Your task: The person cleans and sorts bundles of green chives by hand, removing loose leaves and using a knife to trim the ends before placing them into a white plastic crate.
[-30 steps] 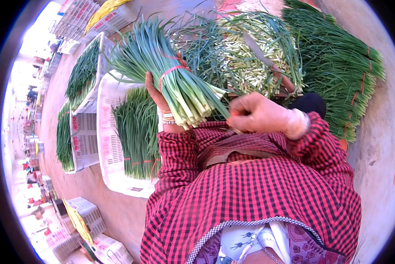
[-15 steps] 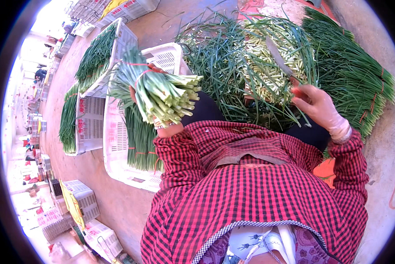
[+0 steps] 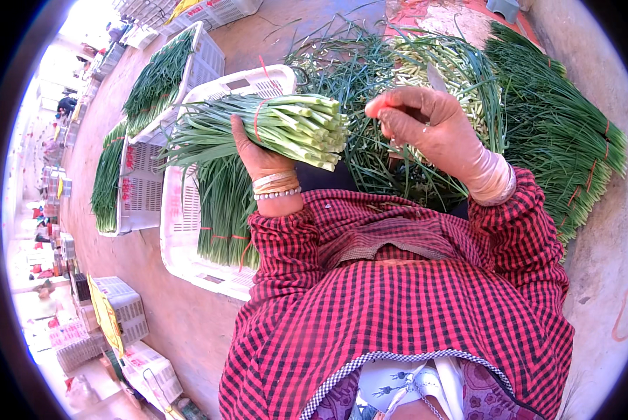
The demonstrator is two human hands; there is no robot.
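My left hand [image 3: 261,157] is closed around a bunch of garlic chives [image 3: 296,126], its pale cut ends pointing right. One red band [image 3: 258,120] circles the bunch, and a thin red strand [image 3: 264,66] shows above it. My right hand [image 3: 433,133], its fingers curled together, is just right of the cut ends. Red shows at its fingertip; anything pinched there is too small to make out. Behind its knuckles a knife blade [image 3: 436,77] sticks up over the heap of pale cut stalks [image 3: 461,63]. The handle is hidden, so I cannot tell whether the knife is held.
Beside my left arm, a white plastic crate [image 3: 177,245] holds banded chives. More filled crates [image 3: 142,175] stand further left. Loose green leaves [image 3: 349,77] surround the stalk heap. Banded bunches [image 3: 552,126] are piled at the right. Stacked crates [image 3: 121,308] stand at lower left.
My right hand has moved left and nearer the bunch, its fingers curling in. The bunch has turned from tilted down to nearly level and shifted right; one of its two visible bands no longer shows around it.
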